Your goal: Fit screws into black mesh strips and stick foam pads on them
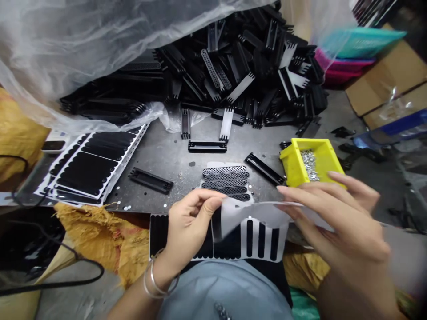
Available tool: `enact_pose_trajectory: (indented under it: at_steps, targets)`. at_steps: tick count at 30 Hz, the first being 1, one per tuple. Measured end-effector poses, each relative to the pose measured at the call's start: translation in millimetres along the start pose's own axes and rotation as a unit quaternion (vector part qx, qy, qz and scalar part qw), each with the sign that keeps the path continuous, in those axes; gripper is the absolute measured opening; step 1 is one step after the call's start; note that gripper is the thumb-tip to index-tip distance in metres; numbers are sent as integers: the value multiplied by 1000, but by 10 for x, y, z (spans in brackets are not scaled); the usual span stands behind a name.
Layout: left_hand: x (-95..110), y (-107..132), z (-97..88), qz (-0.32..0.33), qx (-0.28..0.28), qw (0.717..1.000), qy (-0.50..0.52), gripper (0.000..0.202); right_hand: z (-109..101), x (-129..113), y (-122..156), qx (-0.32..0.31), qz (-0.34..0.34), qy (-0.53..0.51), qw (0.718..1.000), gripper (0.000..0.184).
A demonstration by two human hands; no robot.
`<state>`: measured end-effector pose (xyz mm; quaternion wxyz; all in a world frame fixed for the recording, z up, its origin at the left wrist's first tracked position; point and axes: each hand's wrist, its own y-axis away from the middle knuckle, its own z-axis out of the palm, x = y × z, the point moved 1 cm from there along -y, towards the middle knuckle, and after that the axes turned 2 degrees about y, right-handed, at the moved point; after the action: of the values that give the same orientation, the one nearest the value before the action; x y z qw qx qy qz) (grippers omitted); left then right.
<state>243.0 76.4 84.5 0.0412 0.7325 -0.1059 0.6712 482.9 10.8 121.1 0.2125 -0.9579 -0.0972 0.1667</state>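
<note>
A thin white film (256,215) hangs between the person's two hands, in front of the counter (173,155). The left hand (190,226) pinches its corner between thumb and fingertips, at nine o'clock; the right hand (343,222), at three, has the other end among its fingers, though blur means I can't tell how firmly. I take it they hold both ends so the limp film doesn't curl or fold onto itself.

At six o'clock a sheet of black strips (230,246) lies below the counter's near edge, apparently on the lap, probably to be within reach of both hands; the film hides part of it. At eleven, just beyond the film, patterned strips (225,183) lie side by side, seemingly laid in a row for easy picking.

A yellow bin (293,162) stands at two, holding small metal pieces (310,165). It crowds the right hand, whose fingers cover its near edge. A slim black frame (265,169) slants beside it, near half past twelve; another black part (150,180) lies towards ten. Further round, between nine and ten, black sheets (88,171) are stacked. A heap of black parts (247,66) fills twelve o'clock, and a clear plastic cover (83,44) droops towards the counter at half past ten.
</note>
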Motion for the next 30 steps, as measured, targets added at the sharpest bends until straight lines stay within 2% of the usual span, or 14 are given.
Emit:
enact_pose_trajectory:
  at_steps: [2, 3, 5, 7, 9, 11, 13, 18, 24, 28, 30]
  targets:
    - [-83, 24, 72, -92, -33, 994, 39, 27, -55, -20, 24, 28, 22, 90, 995, 43]
    - [-156, 51, 103, -135, -48, 988, 52, 33, -11, -59, 44, 36, 21, 105, 994, 42]
    - [-329, 124, 153, -205, -71, 973, 75, 45, 212, -184, 102, 30, -8, 61, 998, 34]
    - [-486, 207, 182, -253, -88, 958, 106, 53, 541, -335, 184, -13, -46, -39, 998, 28]
    - [-585, 281, 173, -300, -97, 938, 143, 58, 844, -466, 285, -15, -60, -92, 994, 27]
    - [-617, 339, 122, -355, -101, 913, 176, 60, 1036, -552, 390, 12, -73, -113, 991, 31]
    - [-596, 381, 41, -398, -107, 889, 198, 60, 1110, -588, 481, 26, -95, -132, 986, 37]
    - [-504, 457, -156, -432, -137, 866, 211, 56, 1085, -601, 543, 29, -140, -177, 974, 37]
    - [-564, 518, -216, -446, -125, 865, 194, 57, 1102, -716, 508, 3, -74, -180, 981, 35]
    - [-594, 509, -191, -435, -144, 869, 188, 58, 1095, -721, 596, 9, -143, -193, 971, 40]
    - [-591, 510, -187, -421, -158, 873, 187, 57, 1106, -702, 634, 17, -150, -210, 966, 40]
